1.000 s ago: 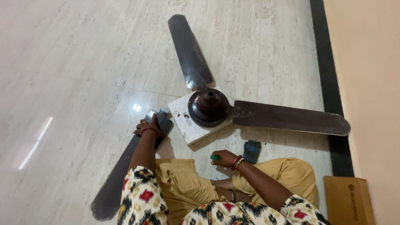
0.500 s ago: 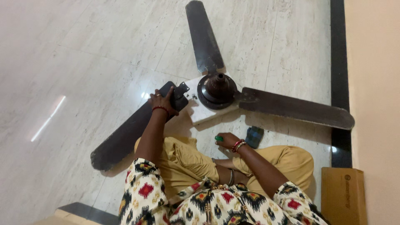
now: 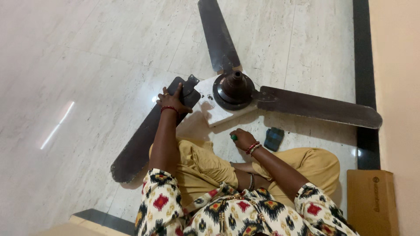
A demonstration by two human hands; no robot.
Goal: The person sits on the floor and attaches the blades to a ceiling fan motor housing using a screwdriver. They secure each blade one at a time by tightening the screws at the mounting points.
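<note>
The left hand [image 3: 173, 101] is gripping a loose fan blade [image 3: 151, 131], while the right hand [image 3: 243, 139] is closing around a green-handled tool [image 3: 234, 137].

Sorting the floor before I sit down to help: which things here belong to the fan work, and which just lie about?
In hand:
- left hand on loose fan blade
- right hand gripping green-handled tool
- fan motor

Lying about:
- cardboard box
- small dark blue object
</note>
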